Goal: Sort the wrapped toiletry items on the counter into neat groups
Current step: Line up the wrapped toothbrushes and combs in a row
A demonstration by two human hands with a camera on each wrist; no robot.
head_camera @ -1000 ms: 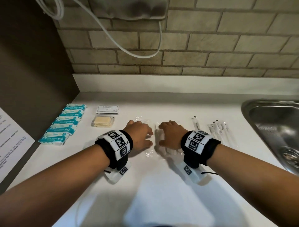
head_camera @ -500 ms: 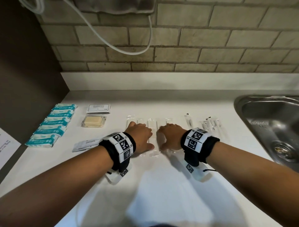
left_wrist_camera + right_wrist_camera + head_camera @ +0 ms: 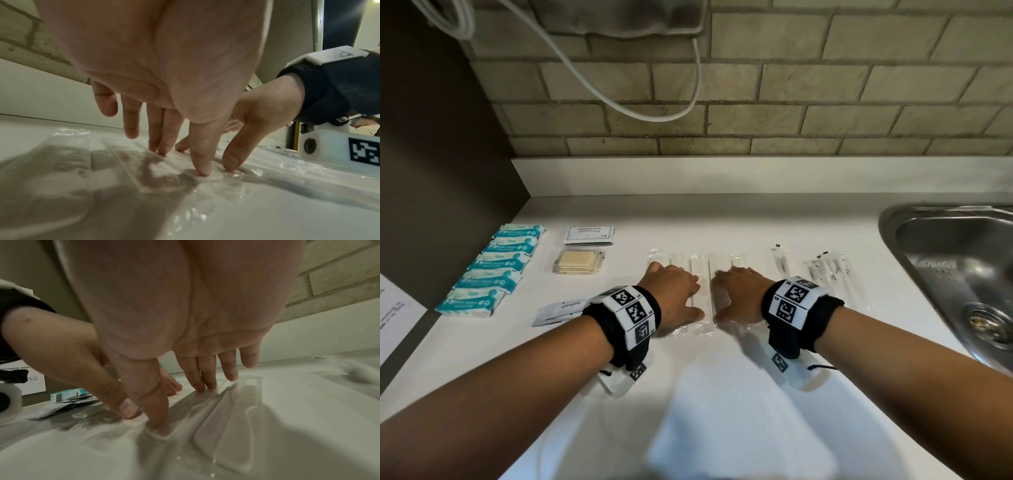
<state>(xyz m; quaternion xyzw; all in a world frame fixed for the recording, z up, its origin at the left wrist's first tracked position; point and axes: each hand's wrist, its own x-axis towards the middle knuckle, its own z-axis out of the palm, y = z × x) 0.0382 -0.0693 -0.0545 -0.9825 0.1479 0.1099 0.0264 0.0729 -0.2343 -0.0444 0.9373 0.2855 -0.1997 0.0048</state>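
Observation:
Several long white items in clear wrappers [image 3: 700,274] lie side by side in a row at the counter's middle. My left hand [image 3: 673,296] rests on the row's left part, its straight fingertips [image 3: 162,150] and thumb pressing the wrappers [image 3: 115,168]. My right hand [image 3: 739,294] lies flat on the row's right part, its fingertips [image 3: 200,388] touching the plastic [image 3: 222,426]. Teal soap packets [image 3: 493,269] form a column at far left. A shampoo sachet [image 3: 589,234], a beige wrapped stack [image 3: 577,262] and a toothpaste sachet [image 3: 558,310] lie left of the hands.
Thin clear-wrapped items [image 3: 825,270] lie to the right, with one apart [image 3: 780,260]. A steel sink [image 3: 955,260] sits at the far right. A brick wall [image 3: 756,102] with a hanging white cable [image 3: 619,106] backs the counter. A printed sheet [image 3: 393,318] hangs at left.
The row of wrapped items now lies straighter and closer together under my hands. The toothpaste sachet has come into sight left of my left wrist. The view has shifted slightly.

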